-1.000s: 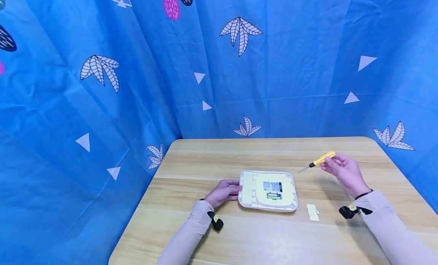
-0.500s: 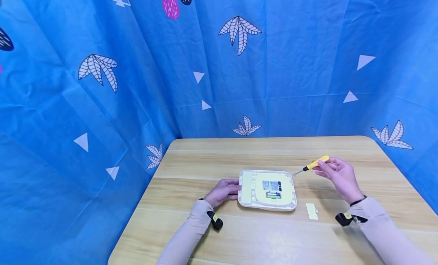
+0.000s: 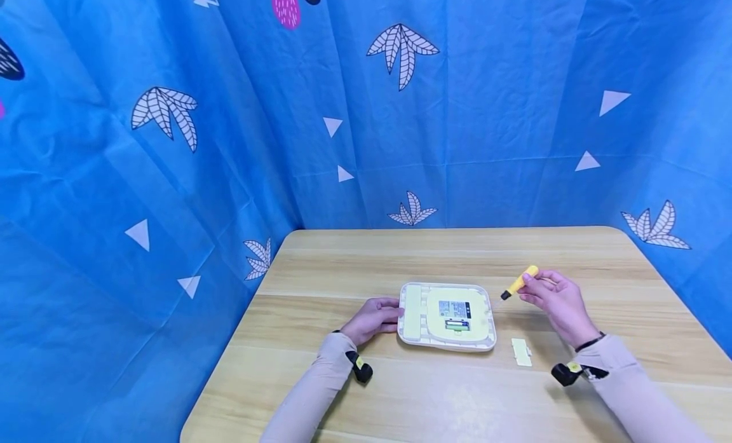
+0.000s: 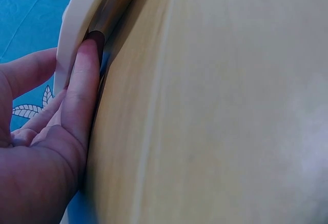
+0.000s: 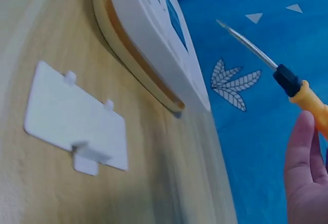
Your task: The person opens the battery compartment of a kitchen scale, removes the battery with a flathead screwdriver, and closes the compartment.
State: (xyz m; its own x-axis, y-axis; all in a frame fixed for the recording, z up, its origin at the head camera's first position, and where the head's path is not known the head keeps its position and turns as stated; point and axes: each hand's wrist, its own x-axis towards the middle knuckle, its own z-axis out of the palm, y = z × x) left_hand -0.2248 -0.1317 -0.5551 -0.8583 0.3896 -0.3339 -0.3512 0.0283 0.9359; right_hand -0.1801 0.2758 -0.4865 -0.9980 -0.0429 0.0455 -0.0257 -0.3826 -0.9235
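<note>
At the middle of the table, the light, rigid scale lay face down, your left hand steadying its edge with relaxed fingers, while your right hand pinched the slim, slippery-looking screwdriver by its handle.

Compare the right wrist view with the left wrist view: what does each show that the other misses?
Only the right wrist view shows the screwdriver held by the right hand, and the loose battery cover lying flat. Only the left wrist view shows the left hand, its fingers against the device's rim. Both show the white device and the wooden table.
</note>
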